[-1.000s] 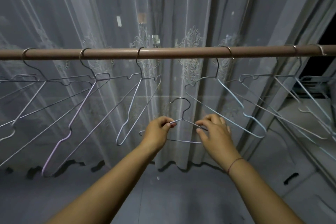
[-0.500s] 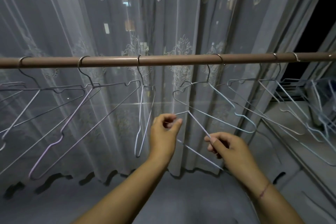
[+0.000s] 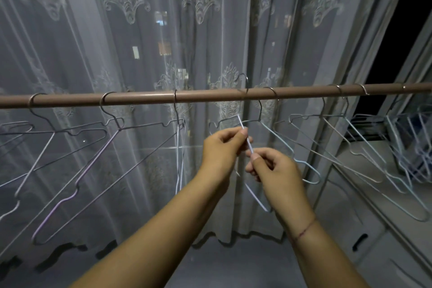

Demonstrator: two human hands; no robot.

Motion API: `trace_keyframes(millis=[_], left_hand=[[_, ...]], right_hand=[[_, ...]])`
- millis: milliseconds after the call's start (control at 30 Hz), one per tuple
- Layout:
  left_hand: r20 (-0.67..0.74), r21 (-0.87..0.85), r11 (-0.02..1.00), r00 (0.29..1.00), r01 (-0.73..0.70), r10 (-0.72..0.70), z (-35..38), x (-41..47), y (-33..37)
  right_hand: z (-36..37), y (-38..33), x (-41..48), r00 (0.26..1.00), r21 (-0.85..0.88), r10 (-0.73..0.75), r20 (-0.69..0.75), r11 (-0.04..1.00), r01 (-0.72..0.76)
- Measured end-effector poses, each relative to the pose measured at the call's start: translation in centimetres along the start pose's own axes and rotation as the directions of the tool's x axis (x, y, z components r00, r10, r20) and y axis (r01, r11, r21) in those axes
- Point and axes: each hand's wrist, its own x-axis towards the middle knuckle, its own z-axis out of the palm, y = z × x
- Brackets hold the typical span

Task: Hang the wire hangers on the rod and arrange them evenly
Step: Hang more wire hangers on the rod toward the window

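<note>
Pinching one wire hanger (image 3: 242, 125) mid-frame with left hand (image 3: 222, 149) and right hand (image 3: 273, 170), both closed tight on its thin side. Hook poking up just above the brown rod (image 3: 140, 98). More hangers (image 3: 118, 125) hooked along left and right. Lacy curtain (image 3: 210, 30) behind.

**Two bare arms and one thin thread bracelet**

Two arms of the person were seen from the lower edge of the view. The left forearm (image 3: 163, 236) and the left hand (image 3: 222, 149) were bare. The right forearm (image 3: 332, 262) and the right hand (image 3: 275, 170) were bare too. Round the right wrist there was a thin bracelet (image 3: 304, 230) of reddish thread. It looked like one single strand and it lay close on the wrist, a little slanted. The thumbnails of both hands were short and plain.
</note>
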Motion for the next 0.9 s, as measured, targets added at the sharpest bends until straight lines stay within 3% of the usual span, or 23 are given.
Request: trace_keyframes(millis=[400,533,633,700,767,833,900], left_hand=[[-0.112,0.104,0.99,0.99,0.099,-0.087,-1.9,1.6,-1.7],[-0.261,0.244,0.965,0.952,-0.097,0.162,-1.7,1.5,-1.7],[-0.19,0.288,0.921,0.927,-0.264,0.325,-0.2,0.8,-0.4],[-0.107,0.259,0.936,0.957,-0.237,0.271,1.5,0.4,-0.1],[-0.075,0.194,0.978,0.993,-0.074,0.09,3.3,0.7,-0.6],[-0.106,0.124,0.984,0.988,0.125,-0.112,4.9,1.3,-1.6],[-0.126,0.068,0.969,0.966,0.238,-0.228,5.9,2.1,-2.6]], right_hand=[[1.9,1.5,1.2,0.993,-0.188,0.076,0.087,0.98,-0.058],[0.2,1.0,1.2,0.998,-0.323,-0.04,0.046,0.945,0.053],[-2.9,0.1,2.0,0.972,-0.403,-0.207,-0.109,0.903,0.147],[-5.1,0.4,3.1,0.969,-0.529,-0.193,-0.155,0.845,0.084],[-6.7,1.3,3.8,0.985,-0.607,-0.102,-0.139,0.794,-0.003],[-7.5,2.4,3.9,0.996,-0.553,0.024,-0.089,0.83,-0.069],[-7.9,3.2,3.6,0.993,-0.452,0.113,-0.041,0.884,-0.119]])
